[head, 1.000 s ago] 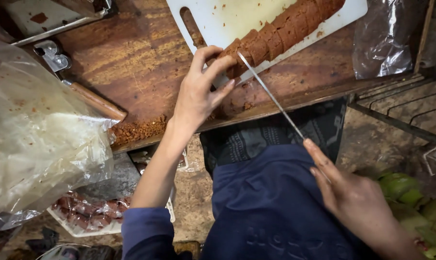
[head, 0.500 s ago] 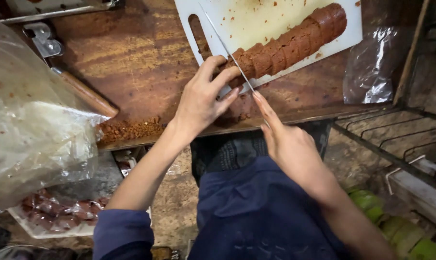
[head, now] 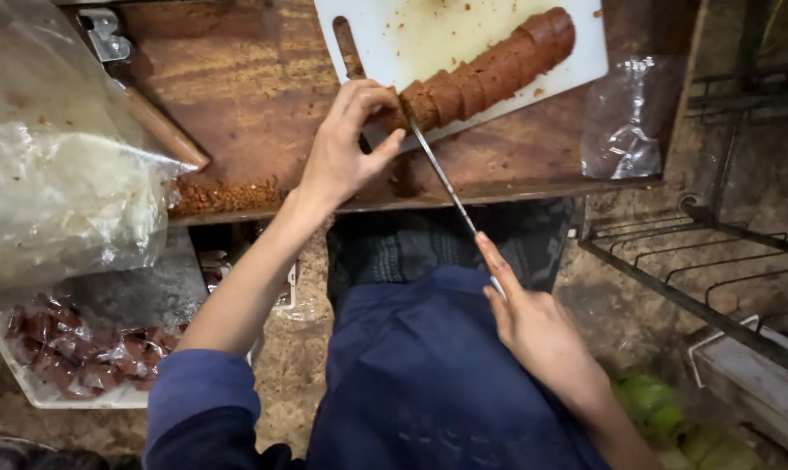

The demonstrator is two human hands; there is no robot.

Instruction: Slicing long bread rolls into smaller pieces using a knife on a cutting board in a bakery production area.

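Knife (head: 451,190) tip apparently at sliced brown roll (head: 485,74), beside left hand (head: 346,148).

Two bare hands, left hand (head: 342,157) and right hand (head: 538,326), bare forearms, blue sleeve (head: 194,392) pushed up past the left elbow, dark blue apron (head: 411,374) with faint pale specks, dark checked cloth (head: 411,248) above it
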